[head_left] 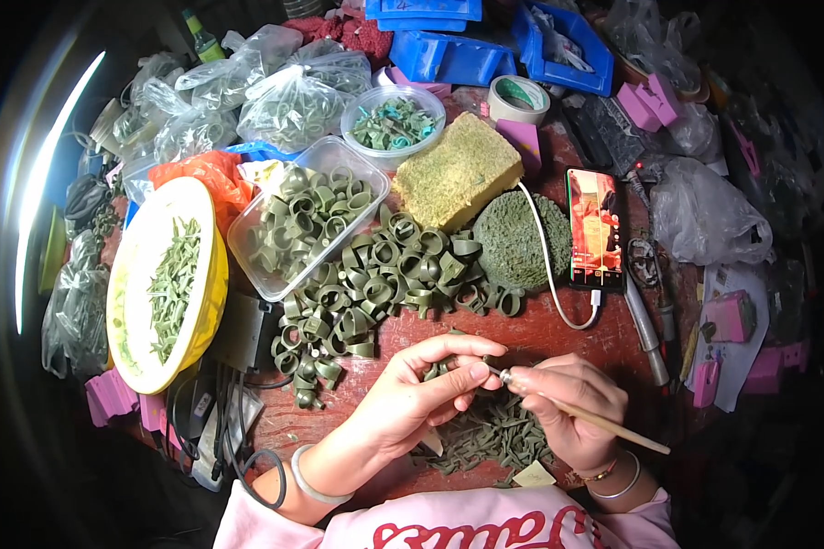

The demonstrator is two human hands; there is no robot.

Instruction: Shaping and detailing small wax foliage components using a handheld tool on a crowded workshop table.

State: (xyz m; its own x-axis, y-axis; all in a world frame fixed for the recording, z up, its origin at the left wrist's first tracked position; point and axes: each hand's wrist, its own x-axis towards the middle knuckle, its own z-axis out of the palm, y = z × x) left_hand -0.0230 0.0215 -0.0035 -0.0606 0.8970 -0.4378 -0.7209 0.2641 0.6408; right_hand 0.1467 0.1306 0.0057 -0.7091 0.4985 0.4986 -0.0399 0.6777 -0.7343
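Note:
Near the front of the red table, my left hand (pixel 430 380) is closed in a pinch on a small dark-green piece (pixel 437 370), mostly covered by its fingers. Its exact shape is hidden. My right hand (pixel 577 403) grips a thin wooden-handled tool (pixel 618 428). The tool's metal collar points left and meets the left fingertips; its working tip cannot be made out. Below both hands lies a heap of dark-green slivers (pixel 494 439). Beyond the left hand, many green rings (pixel 375 291) are piled loose on the table.
A see-through tub (pixel 247 240) of rings stands behind the pile. A yellow basin (pixel 212 302) with green slivers is at left. Farther back are a yellow sponge-like block (pixel 458 169), a round green pad (pixel 520 240) and a phone (pixel 595 229) on a white cable (pixel 551 265).

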